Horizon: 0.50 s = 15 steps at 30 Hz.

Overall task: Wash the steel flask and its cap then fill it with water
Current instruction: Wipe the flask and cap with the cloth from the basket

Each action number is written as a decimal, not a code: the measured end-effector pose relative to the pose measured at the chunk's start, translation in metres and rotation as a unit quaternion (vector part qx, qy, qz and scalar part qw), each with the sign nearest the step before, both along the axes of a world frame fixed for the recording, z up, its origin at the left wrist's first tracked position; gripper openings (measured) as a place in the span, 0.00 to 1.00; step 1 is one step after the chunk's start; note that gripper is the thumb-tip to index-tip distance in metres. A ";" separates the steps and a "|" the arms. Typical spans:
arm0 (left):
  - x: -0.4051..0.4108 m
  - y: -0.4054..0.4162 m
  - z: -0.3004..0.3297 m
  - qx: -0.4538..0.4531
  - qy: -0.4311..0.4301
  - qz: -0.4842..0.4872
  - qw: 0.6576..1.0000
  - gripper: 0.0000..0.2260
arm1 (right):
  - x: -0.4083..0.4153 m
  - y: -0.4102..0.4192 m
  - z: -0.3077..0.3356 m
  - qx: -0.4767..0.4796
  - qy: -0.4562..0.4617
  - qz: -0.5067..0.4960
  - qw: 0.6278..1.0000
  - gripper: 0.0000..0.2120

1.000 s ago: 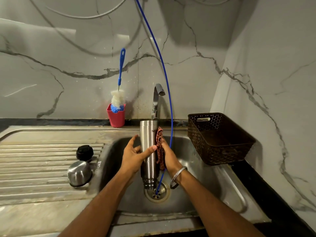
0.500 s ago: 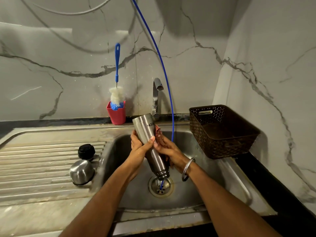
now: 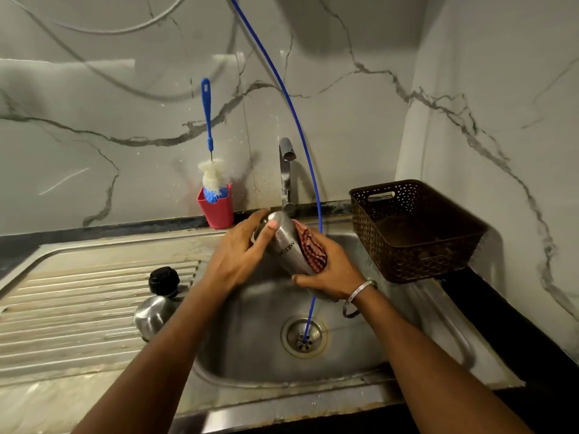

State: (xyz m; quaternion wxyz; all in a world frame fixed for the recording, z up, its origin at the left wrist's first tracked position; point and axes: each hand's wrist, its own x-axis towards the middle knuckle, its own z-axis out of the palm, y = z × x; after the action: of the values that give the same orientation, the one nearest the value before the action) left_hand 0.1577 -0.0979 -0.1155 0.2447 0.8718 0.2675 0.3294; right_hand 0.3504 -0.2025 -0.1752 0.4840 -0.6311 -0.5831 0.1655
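Over the sink (image 3: 238, 349), the steel flask (image 3: 283, 242) had tipped from upright to steeply tilted, base end up and away. The right hand (image 3: 332, 270) curled round its lower body, pressing a red checked cloth (image 3: 311, 250) on it; the left hand (image 3: 238, 255) had slid up to grip the base. Scrubbing looked midway, filling still ahead. Left on the drainboard (image 3: 78, 296) lay the steel cap (image 3: 153, 314) and black stopper (image 3: 163, 278), with the tap (image 3: 286, 170) behind.
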 end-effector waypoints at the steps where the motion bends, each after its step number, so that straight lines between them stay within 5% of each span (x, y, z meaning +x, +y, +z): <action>1: 0.001 0.000 -0.003 0.035 0.023 0.004 0.999 0.27 | 0.002 0.000 0.000 -0.008 -0.036 0.001 0.999 0.48; 7: 0.014 -0.004 -0.016 0.047 0.051 0.075 0.995 0.25 | -0.004 0.002 -0.002 -0.058 -0.186 -0.006 0.981 0.50; 10: 0.017 0.007 -0.043 -0.161 0.000 0.150 0.976 0.21 | -0.012 0.005 -0.001 -0.085 -0.274 0.000 0.958 0.46; 12: 0.017 0.012 -0.063 -0.349 -0.066 0.170 0.919 0.25 | -0.020 0.007 0.000 -0.067 -0.376 -0.014 0.924 0.40; 15: 0.013 0.017 -0.073 -0.457 -0.124 0.201 0.858 0.23 | -0.031 0.010 0.006 -0.027 -0.421 -0.030 0.906 0.32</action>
State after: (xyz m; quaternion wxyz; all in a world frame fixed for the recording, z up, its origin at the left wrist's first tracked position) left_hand 0.1705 -0.0807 -0.1884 0.5754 0.5414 0.5247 0.3172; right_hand 0.3199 -0.1928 -0.1688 0.1816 -0.6723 -0.7085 -0.1146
